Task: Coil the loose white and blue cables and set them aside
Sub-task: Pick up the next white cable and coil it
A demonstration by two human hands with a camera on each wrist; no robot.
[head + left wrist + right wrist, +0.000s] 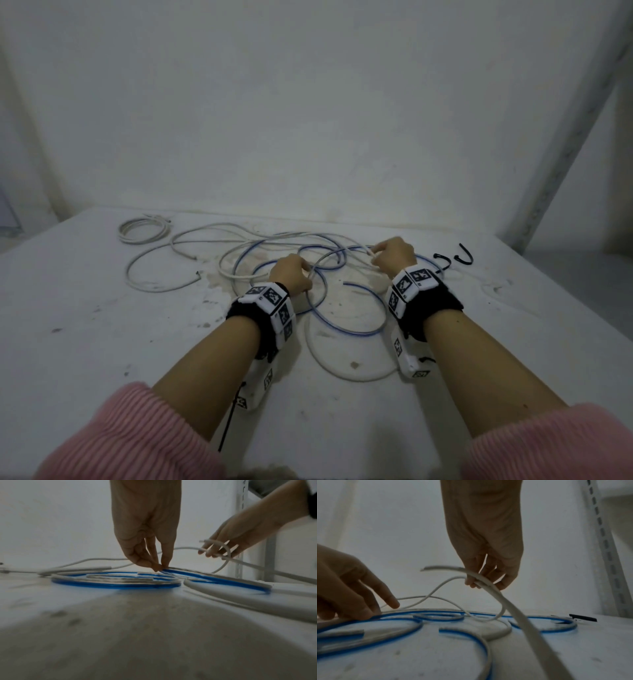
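Loose white cable [359,380] and blue cable [359,335] lie tangled in overlapping loops on the white table [102,325]. My left hand [301,279] is low over the tangle. In the left wrist view its fingertips [159,567] pinch the blue cable [116,586] against the tabletop. My right hand [376,255] is raised a little to the right and grips a lifted end of white cable [513,609], with its fingers [471,581] curled round a small loop. That loop [228,551] also shows in the left wrist view. The blue cable [436,619] stays flat beneath it.
A small coiled bundle of white cable [142,241] sits at the back left of the table. Two black hooks [466,255] lie right of my right hand. A wall runs behind the table, and a perforated metal upright [565,137] rises at the right.
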